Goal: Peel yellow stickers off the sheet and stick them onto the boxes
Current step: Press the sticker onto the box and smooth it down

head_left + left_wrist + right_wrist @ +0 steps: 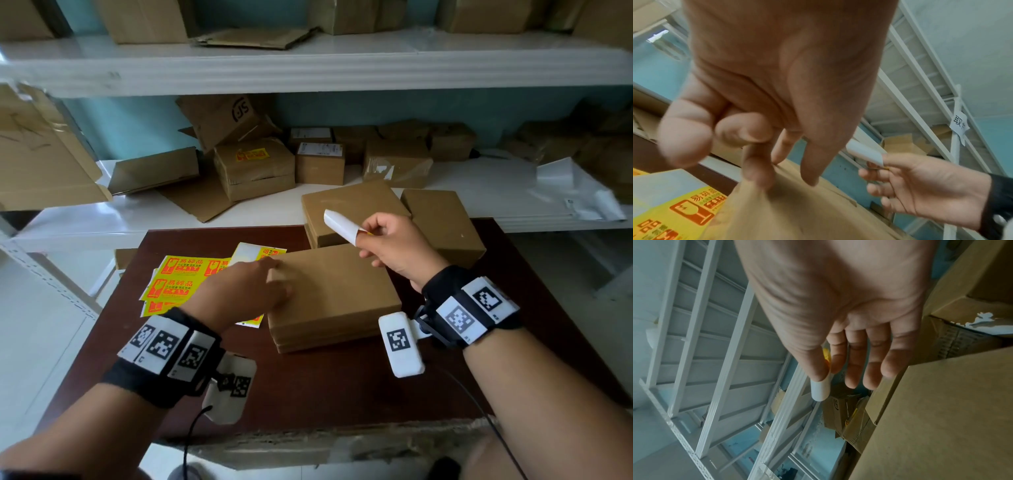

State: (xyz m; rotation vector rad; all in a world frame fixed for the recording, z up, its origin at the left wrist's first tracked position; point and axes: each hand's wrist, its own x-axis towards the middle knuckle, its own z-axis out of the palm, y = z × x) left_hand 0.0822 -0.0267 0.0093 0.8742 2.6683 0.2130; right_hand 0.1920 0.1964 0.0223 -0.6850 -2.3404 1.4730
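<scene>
A flat brown box (342, 301) (797, 211) lies in the middle of the dark table. My left hand (274, 274) (784, 180) touches its far left corner with thumb and forefinger; the two outer fingers are curled in. My right hand (361, 234) (879, 165) (828, 369) hovers above the box's far edge. It pinches a peeled sticker (339, 226) (865, 154) (820, 391) between thumb and forefinger, white back showing, a bit of yellow at the pinch. Yellow sticker sheets (178, 277) (684, 211) lie left of the box, partly under my left hand.
Two more flat brown boxes (352, 209) (442, 222) lie behind the near one. The white shelf (144, 219) beyond holds several cartons, one (253, 171) bearing a yellow sticker. White plastic bags (575, 192) lie at the right. The table's (308, 387) front edge is torn cardboard.
</scene>
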